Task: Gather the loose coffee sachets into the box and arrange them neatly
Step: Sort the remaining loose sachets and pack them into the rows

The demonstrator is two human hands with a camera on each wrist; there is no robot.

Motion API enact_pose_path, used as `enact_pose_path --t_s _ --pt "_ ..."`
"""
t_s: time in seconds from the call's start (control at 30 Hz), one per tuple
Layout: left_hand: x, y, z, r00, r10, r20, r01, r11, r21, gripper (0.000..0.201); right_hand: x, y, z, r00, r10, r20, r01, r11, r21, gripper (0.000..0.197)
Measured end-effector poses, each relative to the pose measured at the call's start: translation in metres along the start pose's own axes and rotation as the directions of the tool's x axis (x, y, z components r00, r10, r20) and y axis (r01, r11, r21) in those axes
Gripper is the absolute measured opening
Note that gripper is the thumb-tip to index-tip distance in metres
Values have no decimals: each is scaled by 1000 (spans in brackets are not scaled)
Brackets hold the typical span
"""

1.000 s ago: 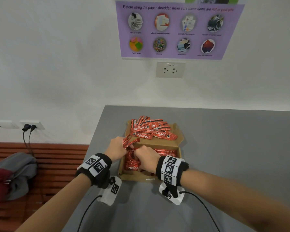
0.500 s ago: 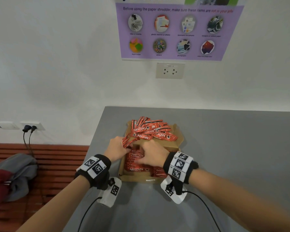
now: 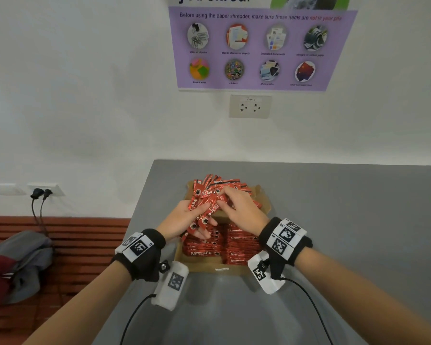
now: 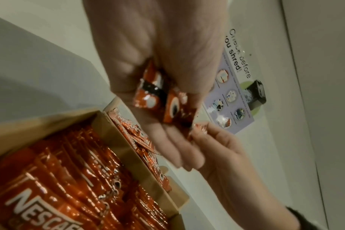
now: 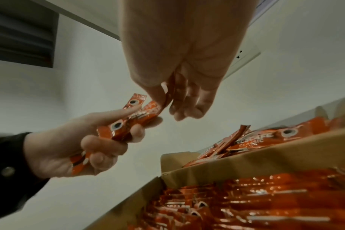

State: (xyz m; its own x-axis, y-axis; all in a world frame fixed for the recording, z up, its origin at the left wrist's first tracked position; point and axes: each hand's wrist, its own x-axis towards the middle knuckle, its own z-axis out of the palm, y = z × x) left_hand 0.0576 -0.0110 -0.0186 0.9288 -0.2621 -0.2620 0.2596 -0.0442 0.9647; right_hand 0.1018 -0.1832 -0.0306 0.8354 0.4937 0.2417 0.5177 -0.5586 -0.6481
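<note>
The left hand (image 3: 184,220) held a small bundle (image 3: 204,210) of red sachets over the box (image 3: 265,207), fingers curled under them and thumb across the top. The right hand (image 3: 241,210) had its thumb and forefinger pinched on the far end of one sachet in that bundle, the other fingers loosely bent and holding nothing. The bundle was fanned, with the ends splayed toward 12 o'clock and not yet square.

Below the hands, at 6 o'clock, the near part of the box held the rows (image 3: 224,247) of sachets already packed flat and in line. Beyond the hands, at 12 o'clock, the pile (image 3: 222,188) of loose sachets lay criss-crossed on the open flap.

The step in hand looked like squaring up the bundle before it went down. To do it well, the right hand would do best to draw each stray sachet parallel with its neighbours, printed faces the same way, while the left hand kept only a light hold so the sachets could slide. Tapping the ends level against the box wall would help. The bundle should then go in flat beside the rows, not on top of them at an angle. The foil looked slippery, so too loose a hold could have let the fan spill. Much of the pile remained, so the task seemed roughly midway.
</note>
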Motion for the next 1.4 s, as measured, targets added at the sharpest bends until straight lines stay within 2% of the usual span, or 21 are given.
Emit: enact_pose_path --t_s 0.13,0.3,0.4,0.6,0.7,0.83,0.9,1.0,1.1,1.2,1.3,1.4 --pt "1 -6 -1 999 -28 16 28 998 -48 21 -2 0 2 999 38 -12 -37 997 73 4" --pt "3 -10 8 1000 -5 -9 4 993 -119 32 -5 -8 8 992 109 -63 -87 955 284 15" --pt "3 -12 12 1000 -21 -1 21 990 -139 31 -6 -10 10 989 126 -72 -94 935 343 12" --pt "0 -13 7 999 -25 27 26 999 -44 33 -6 -9 -1 992 120 -33 -98 915 391 6" --pt "-1 -13 7 1000 8 -1 -8 1000 1 30 -6 -6 -2 988 149 -33 -123 904 409 8" --pt "2 -14 9 991 113 -78 -106 991 83 16 -8 -8 4 975 220 15 -192 811 552 17" --pt "4 -15 9 990 124 -66 -118 989 91 20 -9 -10 7 976 219 -2 -186 835 518 21" --pt "1 -16 9 994 90 -57 -85 993 87 21 -5 -10 3 976 199 -88 -150 909 388 6" --pt "-2 -14 6 979 113 -168 -101 992 78 25 1 -2 -1 968 236 -82 -194 919 344 16" --pt "0 -10 0 943 195 -271 -167 978 123 19 2 -2 -5 990 136 -24 -128 968 216 9" --pt "3 -4 1 955 204 -213 -163 967 197 12 1 -10 0 995 34 96 -47 989 137 13" --pt "9 0 0 960 190 -207 -127 950 284 12 1 -13 0 997 64 46 -71 981 181 17"
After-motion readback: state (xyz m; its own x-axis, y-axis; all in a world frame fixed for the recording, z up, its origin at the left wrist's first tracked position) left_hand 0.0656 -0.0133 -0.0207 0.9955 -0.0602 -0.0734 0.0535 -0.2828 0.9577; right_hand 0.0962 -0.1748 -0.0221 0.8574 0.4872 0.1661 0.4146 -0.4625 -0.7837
